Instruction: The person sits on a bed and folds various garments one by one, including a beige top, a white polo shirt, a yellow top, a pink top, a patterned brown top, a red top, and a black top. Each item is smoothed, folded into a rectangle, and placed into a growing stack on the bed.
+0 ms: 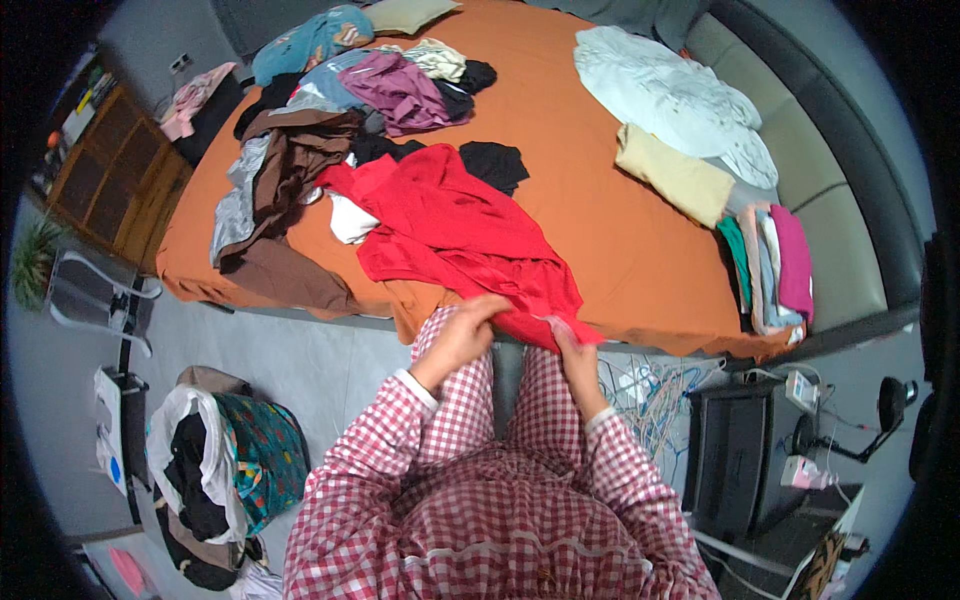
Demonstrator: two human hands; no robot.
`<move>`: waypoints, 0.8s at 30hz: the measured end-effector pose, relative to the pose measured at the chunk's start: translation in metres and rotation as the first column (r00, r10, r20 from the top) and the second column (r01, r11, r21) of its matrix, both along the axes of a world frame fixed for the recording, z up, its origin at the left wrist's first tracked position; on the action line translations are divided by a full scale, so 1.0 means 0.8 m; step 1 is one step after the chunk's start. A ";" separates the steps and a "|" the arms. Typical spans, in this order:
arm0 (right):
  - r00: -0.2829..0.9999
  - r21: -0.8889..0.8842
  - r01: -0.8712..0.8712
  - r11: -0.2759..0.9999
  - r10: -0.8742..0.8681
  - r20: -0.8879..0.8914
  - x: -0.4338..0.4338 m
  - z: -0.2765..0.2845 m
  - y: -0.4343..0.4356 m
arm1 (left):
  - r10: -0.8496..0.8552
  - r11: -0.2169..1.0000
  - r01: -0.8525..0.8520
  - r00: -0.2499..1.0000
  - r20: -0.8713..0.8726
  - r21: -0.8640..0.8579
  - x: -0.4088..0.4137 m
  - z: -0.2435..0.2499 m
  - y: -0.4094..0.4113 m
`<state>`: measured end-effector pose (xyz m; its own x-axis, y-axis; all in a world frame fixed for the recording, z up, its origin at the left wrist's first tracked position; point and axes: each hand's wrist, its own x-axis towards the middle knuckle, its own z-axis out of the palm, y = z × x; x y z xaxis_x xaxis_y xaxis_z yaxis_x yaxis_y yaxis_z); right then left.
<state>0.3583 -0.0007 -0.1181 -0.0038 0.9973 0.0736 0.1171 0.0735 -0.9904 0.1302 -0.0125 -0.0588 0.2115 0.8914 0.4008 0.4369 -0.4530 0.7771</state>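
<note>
A red garment point(465, 217) lies spread and wrinkled over the front of the bed, its near end hanging towards my knees. My right hand point(579, 364) pinches the near right corner of this cloth between thumb and fingers. At the cloth's near left edge is my left hand point(466, 337), fingers curled and blurred; whether it grips the fabric is unclear. A white cloth point(350, 219) shows beside the red garment on the left. Brown clothing point(289, 172) with a silvery-grey piece point(241, 199) lies farther left. Behind the red garment is a black cloth point(495, 165).
The orange-sheeted bed point(637, 255) also carries a clothes heap point(397, 90), a folded cream cloth point(671, 176), a pale quilt point(667, 97) and a folded stack point(769, 262). A lined laundry basket point(262, 457) stands left on the floor; cables point(652, 397) and a black cabinet point(727, 450) are right.
</note>
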 end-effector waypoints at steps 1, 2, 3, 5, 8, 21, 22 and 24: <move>0.997 -0.081 0.023 0.996 -0.029 -0.071 -0.002 0.004 0.002 | 0.062 0.998 -0.063 0.990 -0.124 -0.003 -0.013 -0.013 0.008; 0.988 -0.163 0.040 0.986 -0.064 -0.140 -0.003 0.008 0.002 | 0.100 0.994 -0.107 0.968 -0.232 -0.018 -0.022 -0.032 0.013; 0.973 -0.240 0.051 0.969 -0.103 -0.206 -0.002 0.011 0.000 | 0.135 0.988 -0.152 0.933 -0.335 -0.025 -0.030 -0.047 0.019; 0.871 -0.282 0.019 0.959 -0.154 -0.466 0.002 0.035 -0.006 | 0.139 0.976 -0.203 0.860 -0.491 -0.081 -0.044 -0.052 0.029; 0.606 -0.289 -0.115 0.951 -0.163 -0.778 0.028 0.058 -0.019 | 0.290 0.944 -0.321 0.716 -0.635 0.069 -0.062 -0.044 0.046; 0.470 0.045 0.077 0.996 0.004 -0.883 0.224 0.187 0.005 | 0.356 0.882 -0.115 0.798 0.486 -0.457 -0.129 0.100 0.072; 0.493 0.021 0.106 0.994 -0.034 -0.870 0.209 0.201 0.006 | 0.307 0.906 0.000 0.689 0.657 -0.423 -0.138 0.117 0.077; 0.510 0.072 0.125 0.990 -0.002 -0.860 0.207 0.216 0.017 | 0.175 0.942 0.169 0.493 0.852 -0.291 -0.144 0.165 0.087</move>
